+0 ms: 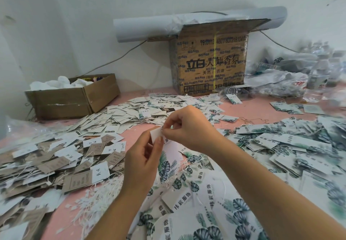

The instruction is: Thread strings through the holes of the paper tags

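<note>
Your tag (170, 151) is matt white card with a printed leaf. At lower left, brown tags (54, 163) look like rough kraft paper beside thin white strings (104, 189). The pink surface (136, 129) is matt. At upper centre, the cardboard box (211, 62) wears glossy tape.

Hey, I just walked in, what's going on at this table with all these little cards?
A person is stringing paper tags by hand. The left hand holds one leaf-print tag above the pink table, and the right hand pinches at its top edge; any string there is too fine to see. Loose white strings lie heaped near the left forearm, with brown and white tags piled to the left and leaf-print tags spread to the right.
</note>
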`<act>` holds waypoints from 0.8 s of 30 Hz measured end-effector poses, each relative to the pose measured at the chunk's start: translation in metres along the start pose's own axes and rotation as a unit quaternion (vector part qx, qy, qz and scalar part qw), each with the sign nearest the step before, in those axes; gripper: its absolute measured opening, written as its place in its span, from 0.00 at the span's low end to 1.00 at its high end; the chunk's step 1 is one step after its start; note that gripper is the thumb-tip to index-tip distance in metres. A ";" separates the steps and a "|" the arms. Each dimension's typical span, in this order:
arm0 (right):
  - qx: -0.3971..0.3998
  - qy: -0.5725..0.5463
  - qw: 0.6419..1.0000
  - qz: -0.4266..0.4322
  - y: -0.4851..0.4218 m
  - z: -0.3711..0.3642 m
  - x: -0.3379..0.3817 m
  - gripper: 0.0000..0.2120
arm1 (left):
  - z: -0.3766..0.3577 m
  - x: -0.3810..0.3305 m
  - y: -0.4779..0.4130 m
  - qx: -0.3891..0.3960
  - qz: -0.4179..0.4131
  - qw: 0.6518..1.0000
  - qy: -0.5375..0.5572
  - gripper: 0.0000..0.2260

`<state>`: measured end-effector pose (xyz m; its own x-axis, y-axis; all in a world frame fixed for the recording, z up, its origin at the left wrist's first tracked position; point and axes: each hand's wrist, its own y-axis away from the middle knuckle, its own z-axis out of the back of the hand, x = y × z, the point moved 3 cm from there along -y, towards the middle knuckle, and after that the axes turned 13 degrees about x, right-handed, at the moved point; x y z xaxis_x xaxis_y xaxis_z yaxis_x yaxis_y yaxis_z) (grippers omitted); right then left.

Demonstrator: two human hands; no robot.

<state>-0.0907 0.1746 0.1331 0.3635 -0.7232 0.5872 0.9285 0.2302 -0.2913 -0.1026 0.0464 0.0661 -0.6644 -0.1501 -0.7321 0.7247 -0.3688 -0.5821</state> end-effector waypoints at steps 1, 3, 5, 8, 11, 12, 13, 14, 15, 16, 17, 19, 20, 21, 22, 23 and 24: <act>0.001 -0.004 1.000 0.000 0.000 0.000 -0.001 0.04 | 0.000 0.000 0.000 0.004 0.000 1.000 0.000 0.14; 0.002 -0.017 1.000 -0.003 -0.001 0.000 -0.002 0.04 | -0.001 0.002 0.001 0.010 0.012 0.999 0.029 0.12; 0.009 -0.035 0.999 -0.006 -0.001 0.000 -0.004 0.04 | 0.000 0.006 0.001 -0.001 0.037 0.995 0.094 0.13; 0.017 -0.051 0.999 -0.001 -0.001 -0.001 -0.005 0.04 | 0.004 0.008 -0.002 -0.023 0.065 0.982 0.174 0.16; 0.026 -0.060 0.998 0.005 -0.002 -0.003 -0.006 0.04 | 0.004 0.005 -0.005 -0.024 0.078 0.978 0.193 0.16; 0.032 -0.060 0.998 0.006 -0.002 -0.003 -0.006 0.03 | 0.003 0.004 -0.005 -0.024 0.080 0.978 0.191 0.15; 0.040 -0.059 0.997 0.006 -0.002 -0.004 -0.006 0.03 | 0.003 0.003 -0.006 -0.024 0.083 0.978 0.189 0.16; 0.048 -0.058 0.997 0.007 -0.002 -0.005 -0.006 0.03 | 0.004 0.003 -0.005 -0.024 0.087 0.978 0.189 0.17; 0.056 -0.055 0.997 0.009 -0.002 -0.006 -0.006 0.03 | 0.004 0.002 -0.005 -0.025 0.093 0.977 0.190 0.17; 0.062 -0.049 0.997 0.010 -0.003 -0.007 -0.006 0.04 | 0.004 0.003 -0.005 -0.024 0.100 0.976 0.193 0.17; 0.068 -0.043 0.997 0.011 -0.003 -0.008 -0.006 0.05 | 0.005 0.002 -0.005 -0.024 0.107 0.974 0.198 0.17; 0.086 -0.046 0.995 0.007 -0.004 -0.009 -0.007 0.09 | 0.005 0.002 -0.006 -0.028 0.125 0.967 0.220 0.17; 0.100 -0.053 0.994 -0.001 -0.003 -0.007 -0.010 0.09 | 0.004 0.002 -0.006 -0.036 0.136 0.961 0.237 0.17; 0.116 -0.061 0.991 -0.015 -0.003 -0.005 -0.014 0.09 | 0.004 0.002 -0.006 -0.048 0.147 0.953 0.261 0.17; 0.128 -0.069 0.989 -0.032 -0.002 -0.001 -0.018 0.09 | 0.005 0.003 -0.007 -0.062 0.156 0.942 0.290 0.16; 0.134 -0.079 0.986 -0.052 -0.001 0.003 -0.024 0.09 | 0.005 0.004 -0.007 -0.075 0.165 0.929 0.323 0.15; 0.134 -0.090 0.984 -0.070 0.000 0.007 -0.030 0.09 | 0.006 0.005 -0.008 -0.087 0.172 0.915 0.355 0.13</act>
<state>-0.1015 0.2009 0.1208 0.2166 -0.6386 0.7385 0.9479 0.3187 -0.0024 -0.1127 0.0427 0.0696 -0.1508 0.4265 -0.8918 0.9276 -0.2509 -0.2769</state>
